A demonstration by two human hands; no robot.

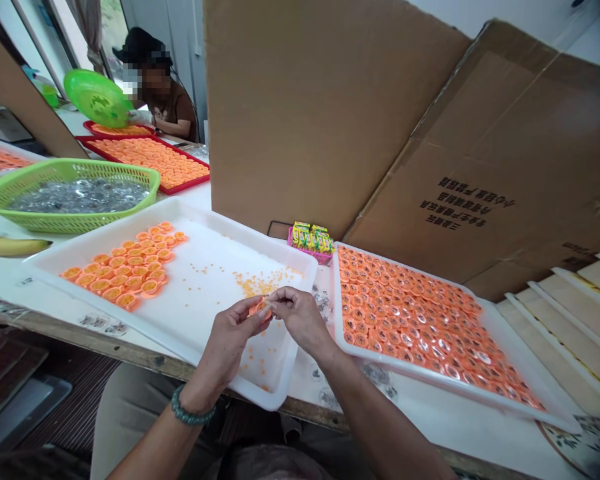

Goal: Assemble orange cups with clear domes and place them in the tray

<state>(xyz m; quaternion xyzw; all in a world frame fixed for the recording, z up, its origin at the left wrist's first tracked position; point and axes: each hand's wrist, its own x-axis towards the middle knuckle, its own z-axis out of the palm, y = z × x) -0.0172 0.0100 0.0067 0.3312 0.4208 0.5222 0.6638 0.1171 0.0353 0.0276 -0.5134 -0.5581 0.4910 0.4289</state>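
My left hand [226, 337] holds a small orange scalloped disc [258, 307] between thumb and fingers, above the near right part of a white tray [207, 250]. My right hand [297, 317] meets it there, its fingertips pinched together at the disc's edge; what they hold, if anything, is hidden. Small yellow-orange bits [253, 285] lie scattered in the tray beyond and beneath my hands. Toward the tray's left end sit several rows of orange discs [130, 267] with yellowish centres.
To the right, a second white tray [405, 363] holds many orange discs with dark printed, shiny tops. A pink basket [325, 259] of yellow-green packets stands between trays. Left are a green basket [145, 197] of clear pieces and bananas [15, 245]. Cardboard [305, 120] rises behind; a co-worker [177, 110] sits beyond.
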